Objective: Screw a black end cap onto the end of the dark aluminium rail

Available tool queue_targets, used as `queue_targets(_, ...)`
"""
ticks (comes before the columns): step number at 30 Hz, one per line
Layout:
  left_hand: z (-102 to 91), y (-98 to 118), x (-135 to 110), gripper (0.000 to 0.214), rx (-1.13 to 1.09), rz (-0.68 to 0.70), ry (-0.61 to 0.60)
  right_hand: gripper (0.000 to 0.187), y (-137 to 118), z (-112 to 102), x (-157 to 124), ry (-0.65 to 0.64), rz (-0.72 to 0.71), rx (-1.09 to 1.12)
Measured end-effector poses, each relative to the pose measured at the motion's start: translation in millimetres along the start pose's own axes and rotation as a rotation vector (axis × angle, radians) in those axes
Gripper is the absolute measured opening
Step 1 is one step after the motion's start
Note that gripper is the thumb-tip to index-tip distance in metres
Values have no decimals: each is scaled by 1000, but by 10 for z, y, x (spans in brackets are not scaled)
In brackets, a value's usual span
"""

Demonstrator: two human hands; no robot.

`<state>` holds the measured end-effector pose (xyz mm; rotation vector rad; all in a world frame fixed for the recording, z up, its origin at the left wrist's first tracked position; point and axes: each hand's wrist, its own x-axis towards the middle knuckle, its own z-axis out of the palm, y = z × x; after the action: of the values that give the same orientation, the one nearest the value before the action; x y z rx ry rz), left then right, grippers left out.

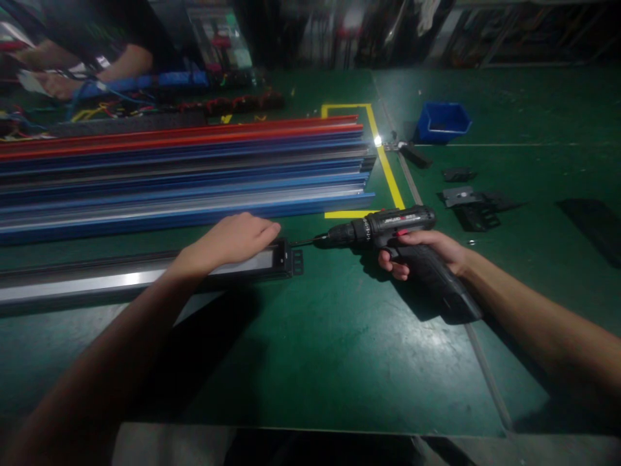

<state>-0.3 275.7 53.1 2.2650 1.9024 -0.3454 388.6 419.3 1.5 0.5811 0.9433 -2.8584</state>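
Note:
My right hand [427,252] is wrapped round the handle of a black cordless drill [405,220], its bit pointing left. The bit's tip meets the end of a long black-and-silver bar [121,279], at or very close to the black end cap [281,255]. Over the bar near that end lies my left hand [235,239], gripping it from above, with its far fingers partly hidden. A small slotted black bracket [297,261] sticks out from the cap.
Red, blue and dark long profiles [194,188] lie side by side behind the bar. To the right are a blue bin [442,123], black brackets [475,210] and a dark flat object [592,226]. Across the green table [339,362], another person's hands [63,84] are among wires.

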Motion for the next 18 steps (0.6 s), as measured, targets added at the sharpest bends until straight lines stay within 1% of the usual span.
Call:
queue_targets(8, 0, 7, -2, 52, 60, 20, 13, 35, -2, -15, 1, -58, -16, -2)
queue_targets(18, -39, 48, -16, 52, 25, -7, -4, 37, -5, 4, -3, -39, -6, 19)
